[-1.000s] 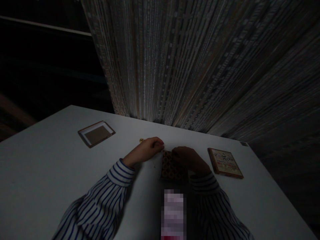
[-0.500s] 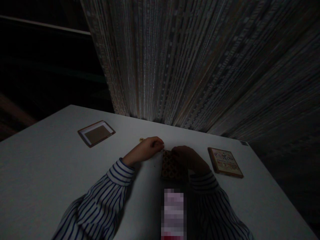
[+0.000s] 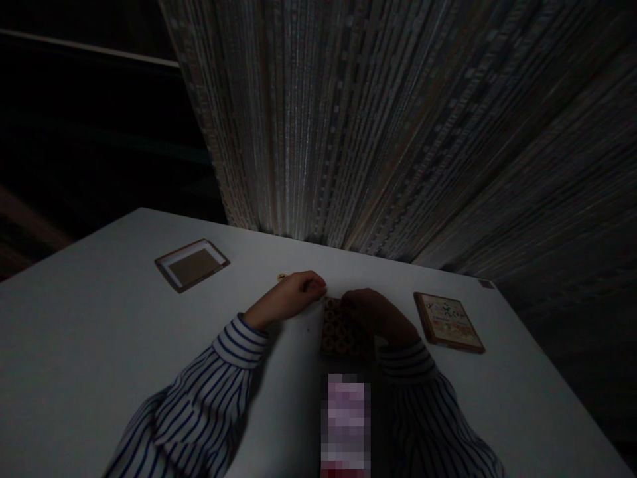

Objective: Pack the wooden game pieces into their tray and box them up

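Several round wooden pieces stand in rows in a dark square block (image 3: 338,338) at the middle of the white table. Over its far right part lies my right hand (image 3: 375,314), fingers bent down onto the pieces; what its fingertips pinch is hidden in shadow. My left hand (image 3: 291,299) is just left of the block's far corner, thumb and fingers curled together, and anything between them is too small to name. Beyond my left wrist a single round light piece (image 3: 281,277) with dark marks shows in part on the table.
On the left of the white table (image 3: 114,285) lies a shallow framed tray (image 3: 192,265). A flat box with a printed cover (image 3: 450,322) is at the right. A small dark square (image 3: 486,284) sits by the far right corner. A striped curtain (image 3: 318,133) hangs behind.
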Available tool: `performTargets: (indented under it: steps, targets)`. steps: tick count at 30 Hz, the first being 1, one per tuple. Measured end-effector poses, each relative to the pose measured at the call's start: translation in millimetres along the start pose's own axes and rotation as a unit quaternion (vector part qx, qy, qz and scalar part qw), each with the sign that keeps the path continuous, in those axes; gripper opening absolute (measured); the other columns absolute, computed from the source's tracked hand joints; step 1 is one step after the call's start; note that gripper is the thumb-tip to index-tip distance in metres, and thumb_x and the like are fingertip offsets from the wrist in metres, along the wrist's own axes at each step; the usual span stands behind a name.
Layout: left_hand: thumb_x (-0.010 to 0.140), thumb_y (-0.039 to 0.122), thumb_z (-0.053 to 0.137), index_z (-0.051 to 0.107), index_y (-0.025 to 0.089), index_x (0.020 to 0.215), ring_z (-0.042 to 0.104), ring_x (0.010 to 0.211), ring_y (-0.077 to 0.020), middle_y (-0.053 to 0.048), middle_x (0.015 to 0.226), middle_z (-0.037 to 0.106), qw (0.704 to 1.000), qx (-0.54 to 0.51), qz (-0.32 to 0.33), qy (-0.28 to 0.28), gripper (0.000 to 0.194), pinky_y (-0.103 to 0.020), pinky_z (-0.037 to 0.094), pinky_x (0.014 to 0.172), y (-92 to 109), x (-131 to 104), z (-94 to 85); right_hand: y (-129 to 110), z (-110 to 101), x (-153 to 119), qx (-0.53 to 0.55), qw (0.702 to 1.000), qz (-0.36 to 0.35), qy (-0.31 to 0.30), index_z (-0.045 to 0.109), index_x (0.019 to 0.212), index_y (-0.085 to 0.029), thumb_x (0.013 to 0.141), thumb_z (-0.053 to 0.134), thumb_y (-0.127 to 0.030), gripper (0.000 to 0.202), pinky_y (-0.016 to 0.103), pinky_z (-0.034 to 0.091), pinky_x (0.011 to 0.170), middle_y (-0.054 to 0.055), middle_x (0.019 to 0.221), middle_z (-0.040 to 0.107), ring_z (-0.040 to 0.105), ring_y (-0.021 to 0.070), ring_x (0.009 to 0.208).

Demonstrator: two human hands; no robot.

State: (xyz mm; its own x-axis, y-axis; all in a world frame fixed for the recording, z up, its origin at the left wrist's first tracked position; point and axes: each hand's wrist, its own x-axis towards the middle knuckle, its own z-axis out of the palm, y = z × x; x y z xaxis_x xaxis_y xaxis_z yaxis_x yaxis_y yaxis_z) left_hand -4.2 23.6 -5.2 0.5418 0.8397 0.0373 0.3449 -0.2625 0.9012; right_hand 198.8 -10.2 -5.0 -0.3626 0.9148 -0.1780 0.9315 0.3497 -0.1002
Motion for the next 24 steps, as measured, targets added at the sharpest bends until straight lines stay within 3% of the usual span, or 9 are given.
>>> performTargets:
  steps: [24]
  targets:
    - [0.077,0.033,0.054,0.059,0.015,0.082,0.057,0.072,-0.0160,-0.003,0.075,0.062,1.000,-0.013,-0.003,-0.008,0.020,-0.028,0.044,0.068,3.8,-0.3,0.3,-1.7,-2.8,-1.4,0.001,1.000,-0.011,-0.001,0.066,0.091,-0.016,0.088,0.042,-0.016,0.024,0.026,0.041,0.071,0.008,0.090,0.070,0.064,0.0185,0.085]
